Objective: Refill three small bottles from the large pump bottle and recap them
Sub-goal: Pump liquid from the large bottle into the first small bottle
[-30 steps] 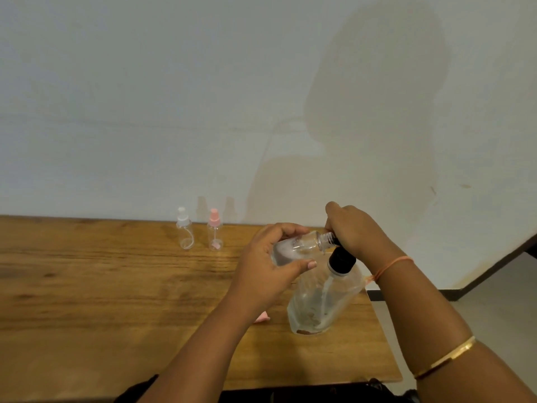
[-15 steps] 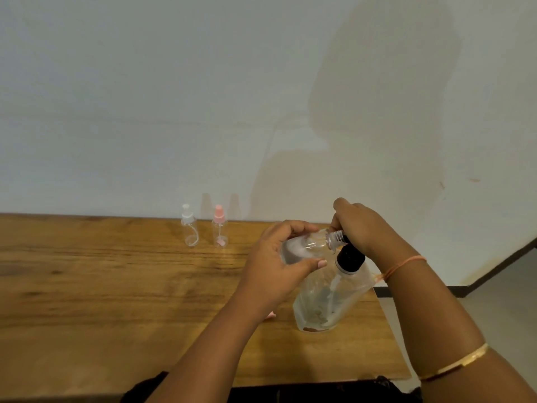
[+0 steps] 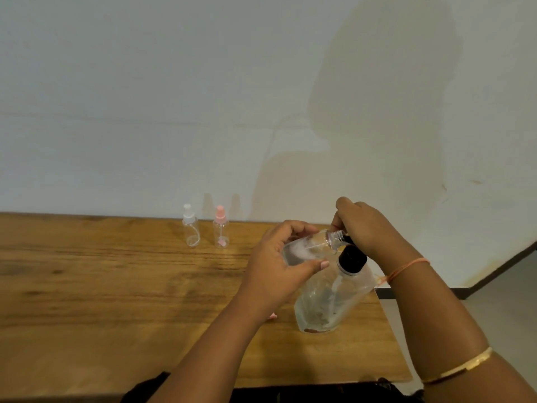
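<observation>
My left hand (image 3: 279,266) grips a small clear bottle (image 3: 311,247), uncapped and tipped on its side, its threaded neck against the black pump head of the large clear pump bottle (image 3: 334,298). That large bottle stands tilted near the table's right edge. My right hand (image 3: 366,228) sits on top of the black pump, fingers curled over it; the nozzle is mostly hidden under them. Two more small bottles stand upright by the wall: one with a white spray cap (image 3: 190,226) and one with a pink spray cap (image 3: 220,228).
The wooden table (image 3: 101,286) runs to a pale wall behind. Its right edge lies just past the pump bottle, with floor beyond. A small pink object (image 3: 273,316) peeks out under my left wrist, likely a loose cap.
Both hands and the tipped bottle stay together at the pump; my right hand has shifted slightly on the pump head. The capped bottles have not moved.
</observation>
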Tool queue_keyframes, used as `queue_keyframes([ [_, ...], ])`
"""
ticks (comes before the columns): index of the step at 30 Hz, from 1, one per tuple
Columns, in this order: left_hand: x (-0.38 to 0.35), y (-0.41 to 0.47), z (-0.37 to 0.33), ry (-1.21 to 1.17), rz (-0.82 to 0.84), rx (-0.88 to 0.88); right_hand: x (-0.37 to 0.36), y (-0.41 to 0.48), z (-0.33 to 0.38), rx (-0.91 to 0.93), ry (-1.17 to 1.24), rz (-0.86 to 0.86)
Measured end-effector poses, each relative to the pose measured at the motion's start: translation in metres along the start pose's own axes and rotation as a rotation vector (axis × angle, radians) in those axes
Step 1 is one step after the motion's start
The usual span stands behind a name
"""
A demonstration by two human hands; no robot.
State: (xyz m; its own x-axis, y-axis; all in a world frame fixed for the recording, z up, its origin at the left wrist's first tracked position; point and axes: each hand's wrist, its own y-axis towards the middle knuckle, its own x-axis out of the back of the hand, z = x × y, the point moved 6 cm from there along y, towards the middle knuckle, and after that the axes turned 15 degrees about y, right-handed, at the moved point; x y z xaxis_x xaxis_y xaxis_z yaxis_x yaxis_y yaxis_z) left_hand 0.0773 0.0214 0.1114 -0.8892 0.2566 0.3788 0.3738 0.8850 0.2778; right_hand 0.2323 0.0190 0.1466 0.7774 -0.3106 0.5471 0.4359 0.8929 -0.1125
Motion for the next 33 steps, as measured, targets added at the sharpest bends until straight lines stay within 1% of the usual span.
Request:
queue_keyframes([
  [4, -0.007, -0.002, -0.001, -0.013, 0.023, 0.009, 0.001, 0.001, -0.007, -0.020, -0.005, 0.007],
  [10, -0.005, -0.001, -0.001, -0.033, 0.002, 0.002, 0.005, -0.001, 0.010, 0.049, -0.008, 0.031],
  [13, -0.004, -0.001, -0.001, -0.033, 0.000, -0.007, 0.004, 0.000, 0.006, 0.026, -0.050, 0.017],
  [19, -0.007, -0.001, -0.002, -0.021, 0.023, -0.016, 0.002, -0.003, -0.003, -0.019, -0.014, 0.014],
  [26, -0.004, -0.001, 0.000, -0.039, 0.008, -0.009, 0.007, -0.004, 0.014, 0.066, 0.027, 0.021],
  [33, -0.002, 0.001, 0.003, -0.003, -0.011, 0.005, 0.002, -0.001, -0.001, -0.030, 0.003, 0.026],
])
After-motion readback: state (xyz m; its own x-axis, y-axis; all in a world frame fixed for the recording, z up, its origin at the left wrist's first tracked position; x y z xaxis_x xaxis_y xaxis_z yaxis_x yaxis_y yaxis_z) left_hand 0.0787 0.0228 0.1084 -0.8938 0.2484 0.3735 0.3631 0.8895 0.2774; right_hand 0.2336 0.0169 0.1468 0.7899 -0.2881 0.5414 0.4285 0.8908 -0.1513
